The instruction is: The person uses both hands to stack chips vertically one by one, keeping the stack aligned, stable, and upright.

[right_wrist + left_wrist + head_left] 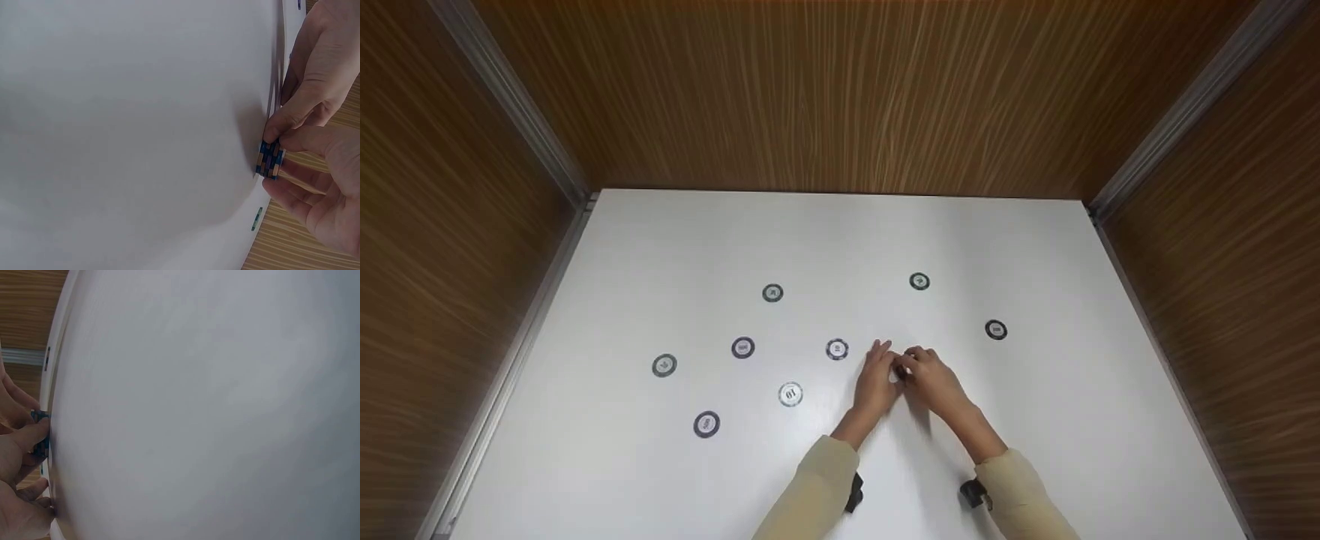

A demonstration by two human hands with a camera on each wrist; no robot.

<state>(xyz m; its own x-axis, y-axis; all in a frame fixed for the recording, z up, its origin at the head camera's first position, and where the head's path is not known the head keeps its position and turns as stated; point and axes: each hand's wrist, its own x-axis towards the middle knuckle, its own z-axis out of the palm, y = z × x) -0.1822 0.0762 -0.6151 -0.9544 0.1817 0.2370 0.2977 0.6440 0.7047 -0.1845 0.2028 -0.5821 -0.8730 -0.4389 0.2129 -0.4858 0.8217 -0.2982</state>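
A small upright-edged stack of poker chips (270, 161) with blue and tan edges is held between both hands, near the table surface. My right hand (936, 384) pinches it between thumb and fingers. From the other side my left hand (876, 382) grips it too, its thumb pressed against the stack; some of its other fingers stretch forward in the head view. In the left wrist view the stack (40, 434) is partly covered by a thumb. A white-centred chip (837, 349) marked 10 lies just left of the left hand.
Several other chips lie flat and scattered on the white table (607, 300), such as a pale one (790, 394), a dark one (706, 424) and another dark one (996, 330) at the right. Wood-grain panels (840, 97) enclose the table at the back and sides.
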